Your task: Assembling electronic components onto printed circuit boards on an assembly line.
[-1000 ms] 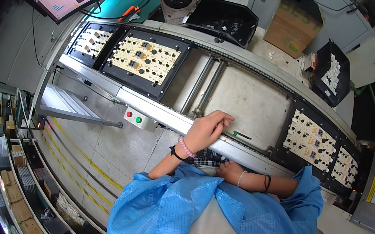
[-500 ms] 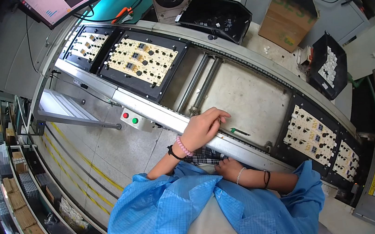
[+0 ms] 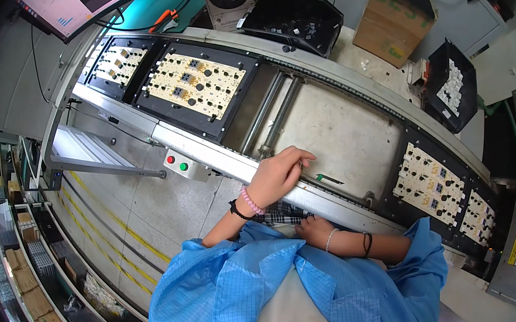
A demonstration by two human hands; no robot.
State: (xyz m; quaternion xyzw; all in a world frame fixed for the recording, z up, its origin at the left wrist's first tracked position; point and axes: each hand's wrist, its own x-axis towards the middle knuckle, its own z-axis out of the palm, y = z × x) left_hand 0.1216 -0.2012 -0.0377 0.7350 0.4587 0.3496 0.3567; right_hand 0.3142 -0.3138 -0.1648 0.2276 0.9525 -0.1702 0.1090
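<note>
Head: fingers (image 3: pixel 293 156) touching conveyor rail (image 3: pixel 219 159).

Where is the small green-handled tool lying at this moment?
In the head view, the green-handled tool lies on the conveyor's front rail, just right of the left hand.

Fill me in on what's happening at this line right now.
A person in a blue coat stands at a curved conveyor. The left hand rests on its near rail; the right hand is tucked against the body. Black trays of pale circuit boards sit to the left and right; the stretch straight ahead carries none.
</note>
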